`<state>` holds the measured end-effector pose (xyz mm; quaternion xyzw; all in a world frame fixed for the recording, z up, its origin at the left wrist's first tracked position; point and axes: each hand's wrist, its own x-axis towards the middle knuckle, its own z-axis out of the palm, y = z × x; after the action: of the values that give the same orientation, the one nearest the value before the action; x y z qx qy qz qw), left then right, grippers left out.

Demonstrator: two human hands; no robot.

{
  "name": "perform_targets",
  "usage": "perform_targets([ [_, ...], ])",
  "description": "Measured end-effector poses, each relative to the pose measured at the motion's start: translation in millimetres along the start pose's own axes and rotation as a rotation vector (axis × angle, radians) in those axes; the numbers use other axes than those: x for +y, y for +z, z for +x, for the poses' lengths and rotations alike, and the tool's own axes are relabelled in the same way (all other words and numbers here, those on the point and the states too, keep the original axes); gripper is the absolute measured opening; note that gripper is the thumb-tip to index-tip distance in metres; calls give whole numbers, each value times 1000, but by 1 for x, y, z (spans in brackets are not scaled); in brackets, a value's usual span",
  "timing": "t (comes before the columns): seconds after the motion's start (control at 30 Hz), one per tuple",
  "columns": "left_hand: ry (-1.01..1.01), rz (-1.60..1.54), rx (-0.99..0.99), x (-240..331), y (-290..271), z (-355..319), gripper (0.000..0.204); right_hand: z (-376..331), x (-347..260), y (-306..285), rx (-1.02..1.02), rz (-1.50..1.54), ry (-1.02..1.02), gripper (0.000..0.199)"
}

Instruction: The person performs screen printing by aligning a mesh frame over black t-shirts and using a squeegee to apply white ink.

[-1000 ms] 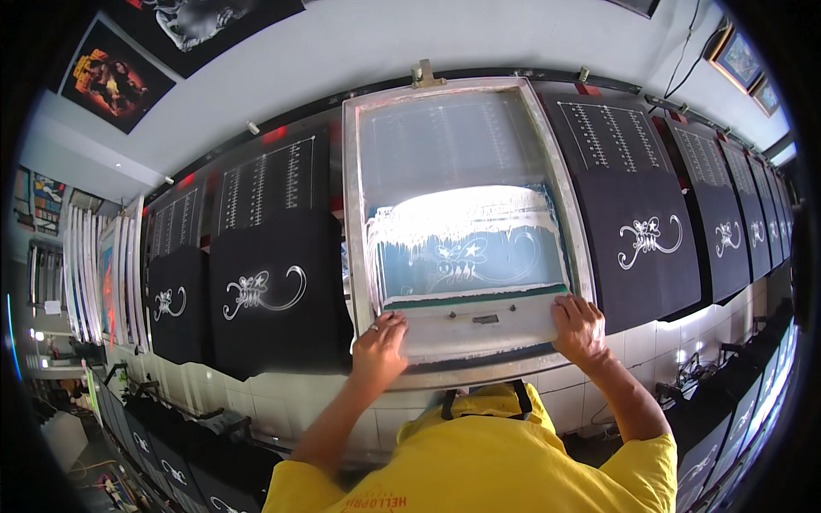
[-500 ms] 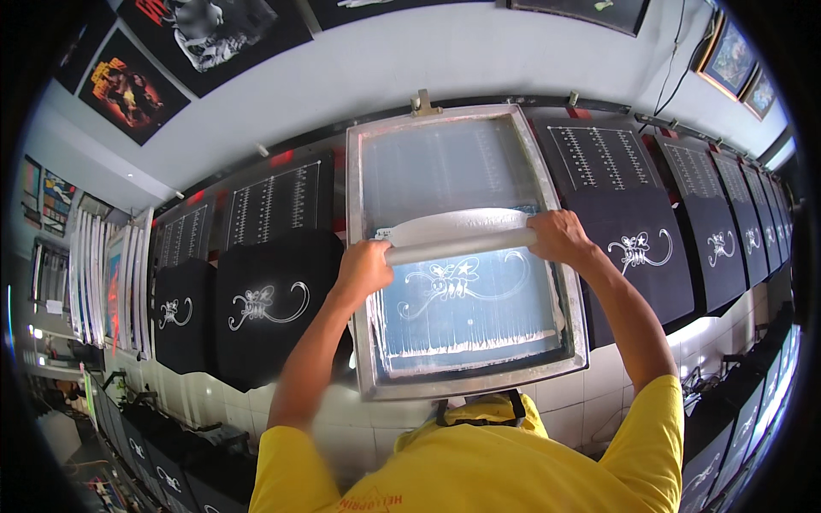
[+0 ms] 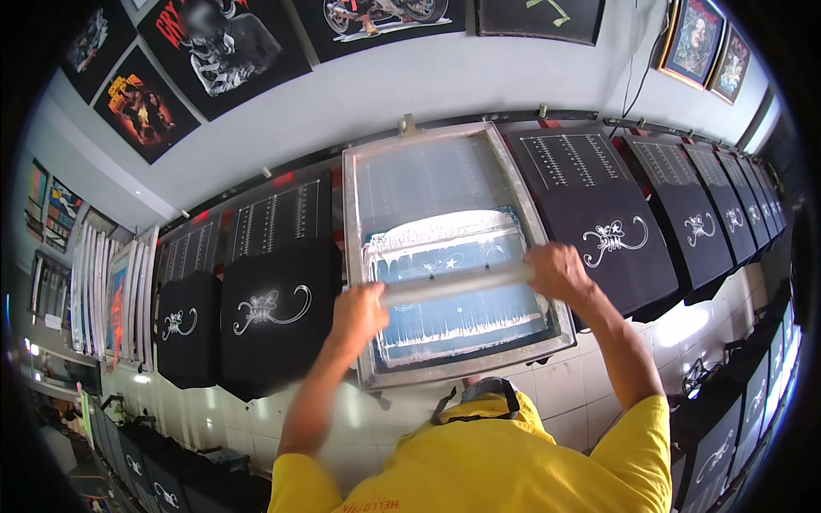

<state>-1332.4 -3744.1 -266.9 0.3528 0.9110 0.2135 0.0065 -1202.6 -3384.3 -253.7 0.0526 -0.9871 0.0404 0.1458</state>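
A screen-printing frame (image 3: pixel 468 368) with a pale metal border lies in front of me, its mesh partly blue. My left hand (image 3: pixel 359 318) and my right hand (image 3: pixel 560 278) are closed round the two ends of a squeegee (image 3: pixel 457 284), which spans the mesh below its middle. Beyond the squeegee, a thick uneven band of white ink (image 3: pixel 445 229) stretches across the mesh. Parts of a curled design show in the blue area, and the squeegee hides some of it. White streaks line the mesh's near end.
Black shirts with white curled prints lie on boards either side, including a left shirt (image 3: pixel 278 312) and a right shirt (image 3: pixel 611 248). A clamp (image 3: pixel 408 126) sits at the frame's far edge. Upright screens (image 3: pixel 98 291) stand at far left. Another row of black-covered boards (image 3: pixel 714 453) is at lower right.
Both hands have drawn the squeegee toward me, from the middle of the mesh to lower down. The white ink band beyond it is now uncovered. The head view has shifted slightly.
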Motion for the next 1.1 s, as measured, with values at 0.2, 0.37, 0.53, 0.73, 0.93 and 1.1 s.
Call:
perform_targets([
  [0.2, -51, -48, 108, 27, 43, -95, 31, -87, -41, 6, 18, 52, 30, 13],
  [0.37, -45, -23, 17, 42, 58, -126, 42, -130, -58, 27, 85, 22, 29, 25],
  [0.53, 27, 10, -24, 45, 62, -141, 49, -141, -74, 15, -113, 76, 85, 61],
  [0.73, 111, -10, -23, 40, 73, -150, 59, -148, -82, 11, -154, 55, 107, 69],
  [0.93, 157, -406, -52, 25, 46, -144, 72, -138, -52, 11, -18, 364, 316, 39],
  [1.1, -156, -154, 405, -29, 75, -137, 49, -137, 3, 56, 219, 239, 697, 31],
])
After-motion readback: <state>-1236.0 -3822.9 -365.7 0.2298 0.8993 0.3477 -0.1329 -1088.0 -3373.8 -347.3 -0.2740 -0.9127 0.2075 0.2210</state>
